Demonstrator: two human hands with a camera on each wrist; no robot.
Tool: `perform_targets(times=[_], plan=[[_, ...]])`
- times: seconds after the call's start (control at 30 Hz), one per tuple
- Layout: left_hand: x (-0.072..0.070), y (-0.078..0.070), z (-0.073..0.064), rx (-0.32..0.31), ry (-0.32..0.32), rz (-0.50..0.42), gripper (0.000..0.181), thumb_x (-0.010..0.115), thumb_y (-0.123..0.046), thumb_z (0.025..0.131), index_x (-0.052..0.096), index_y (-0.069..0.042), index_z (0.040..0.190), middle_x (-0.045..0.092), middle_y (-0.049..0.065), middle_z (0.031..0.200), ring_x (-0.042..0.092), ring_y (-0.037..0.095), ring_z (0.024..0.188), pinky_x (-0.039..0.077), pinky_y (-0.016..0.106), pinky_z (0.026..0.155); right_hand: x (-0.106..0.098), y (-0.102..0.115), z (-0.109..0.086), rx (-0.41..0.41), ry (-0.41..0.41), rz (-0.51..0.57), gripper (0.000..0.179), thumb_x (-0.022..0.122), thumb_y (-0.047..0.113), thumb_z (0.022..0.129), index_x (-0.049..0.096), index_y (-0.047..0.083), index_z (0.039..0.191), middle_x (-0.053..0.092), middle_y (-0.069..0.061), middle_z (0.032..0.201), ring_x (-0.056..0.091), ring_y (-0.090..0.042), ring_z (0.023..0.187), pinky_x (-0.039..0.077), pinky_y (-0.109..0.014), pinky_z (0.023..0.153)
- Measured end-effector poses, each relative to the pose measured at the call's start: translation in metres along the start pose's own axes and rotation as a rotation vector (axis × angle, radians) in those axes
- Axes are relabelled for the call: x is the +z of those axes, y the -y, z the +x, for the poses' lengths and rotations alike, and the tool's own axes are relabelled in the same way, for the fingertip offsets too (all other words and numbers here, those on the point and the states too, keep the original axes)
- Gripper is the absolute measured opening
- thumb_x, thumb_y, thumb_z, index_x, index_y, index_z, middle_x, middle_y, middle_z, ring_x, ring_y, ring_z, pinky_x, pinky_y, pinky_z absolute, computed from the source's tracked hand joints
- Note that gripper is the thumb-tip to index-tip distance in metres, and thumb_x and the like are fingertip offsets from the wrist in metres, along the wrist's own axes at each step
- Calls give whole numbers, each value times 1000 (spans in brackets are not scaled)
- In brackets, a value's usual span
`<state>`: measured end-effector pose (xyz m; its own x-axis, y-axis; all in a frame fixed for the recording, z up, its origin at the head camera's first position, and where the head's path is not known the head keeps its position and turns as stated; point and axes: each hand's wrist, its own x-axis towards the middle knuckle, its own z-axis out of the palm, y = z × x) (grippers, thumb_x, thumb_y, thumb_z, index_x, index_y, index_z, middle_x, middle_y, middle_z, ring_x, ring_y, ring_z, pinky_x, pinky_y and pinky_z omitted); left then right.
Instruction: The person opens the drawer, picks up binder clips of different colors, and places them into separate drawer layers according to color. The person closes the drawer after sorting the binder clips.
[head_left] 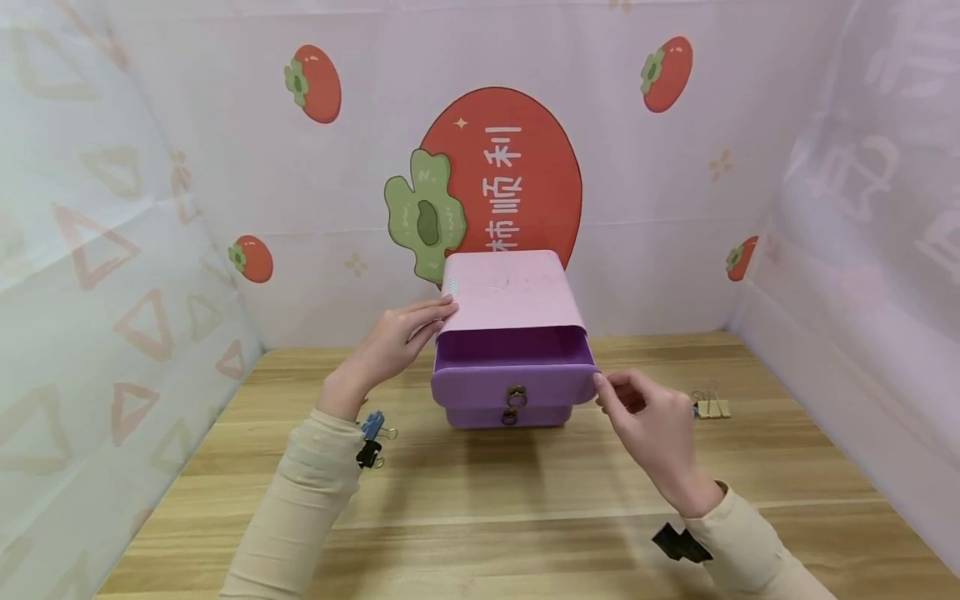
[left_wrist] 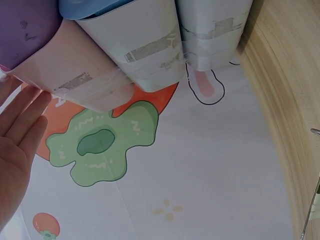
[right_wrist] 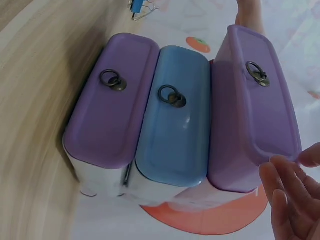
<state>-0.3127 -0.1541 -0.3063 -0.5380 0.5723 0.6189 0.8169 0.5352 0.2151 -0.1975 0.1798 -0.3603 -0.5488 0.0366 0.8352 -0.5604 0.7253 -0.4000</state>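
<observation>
A small stacked drawer unit with a pink top casing [head_left: 510,292] stands on the wooden table. Its top purple drawer [head_left: 472,387] is pulled partly out, and the visible inside shows nothing in it. My left hand [head_left: 397,337] rests on the casing's left side with fingers extended. At the drawer's front right corner, my right hand [head_left: 652,425] pinches the edge between thumb and fingers. In the right wrist view, the blue middle drawer [right_wrist: 175,135] and the purple bottom drawer [right_wrist: 110,130] are closed. Each drawer front carries a ring pull.
Blue [head_left: 372,425] and black binder clips [head_left: 369,454] lie left of the unit, partly behind my left sleeve. A yellow binder clip [head_left: 712,408] lies to the right, beside a bit of blue. A black object [head_left: 681,543] is by my right cuff. Printed cloth walls [head_left: 637,283] enclose the table.
</observation>
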Motion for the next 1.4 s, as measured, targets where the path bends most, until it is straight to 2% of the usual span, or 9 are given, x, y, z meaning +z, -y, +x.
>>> perform_targets(times=[0.23, 0.37, 0.47, 0.63, 0.8, 1.13, 1.4], plan=[[-2, -1, 1, -16, 22, 8, 31, 56, -12, 96, 62, -10, 126, 59, 8, 132, 56, 24, 122, 47, 38, 100, -6, -18, -3, 11, -25, -34, 11, 71, 17, 84, 70, 16, 73, 66, 8, 58, 54, 7, 49, 43, -11, 47], [-3, -2, 0, -19, 26, 1, 31, 55, -11, 96, 62, -9, 126, 58, 9, 133, 55, 24, 123, 46, 38, 101, -11, -33, -2, 25, -32, -104, 12, 70, 18, 84, 70, 13, 74, 64, 6, 57, 50, 8, 48, 40, -11, 46], [-3, -2, 0, -20, 27, -2, 31, 56, -10, 95, 62, -9, 126, 58, 9, 133, 55, 24, 123, 46, 37, 102, -16, -45, -3, 42, -18, -179, 14, 70, 21, 85, 70, 10, 76, 63, 3, 57, 52, 0, 47, 39, -14, 46], [-4, -2, 0, -19, 29, 0, 31, 56, -10, 95, 62, -8, 126, 59, 9, 132, 55, 24, 123, 46, 37, 102, -22, -62, -6, 86, 28, -269, 20, 67, 25, 87, 70, 6, 81, 68, -4, 64, 62, -18, 52, 46, -26, 48], [-4, -3, 1, -13, 30, -1, 31, 55, -10, 95, 62, -8, 126, 59, 10, 132, 55, 24, 123, 46, 37, 102, -24, -78, -9, 122, 62, -309, 22, 66, 27, 89, 70, 6, 85, 70, -7, 68, 64, -22, 56, 47, -36, 47], [-4, -3, 0, -29, 37, 19, 32, 56, -12, 96, 62, -11, 126, 59, 8, 132, 55, 23, 123, 46, 37, 101, -30, -114, -13, 176, 141, -365, 20, 66, 26, 89, 68, 6, 88, 71, -11, 77, 65, -25, 58, 44, -33, 42], [-5, -4, 0, -27, 38, 26, 31, 56, -13, 96, 62, -11, 126, 58, 6, 133, 55, 22, 123, 47, 36, 101, -41, -133, -11, 229, 216, -391, 22, 65, 24, 90, 66, 2, 92, 71, -17, 84, 64, -28, 59, 41, -31, 40]])
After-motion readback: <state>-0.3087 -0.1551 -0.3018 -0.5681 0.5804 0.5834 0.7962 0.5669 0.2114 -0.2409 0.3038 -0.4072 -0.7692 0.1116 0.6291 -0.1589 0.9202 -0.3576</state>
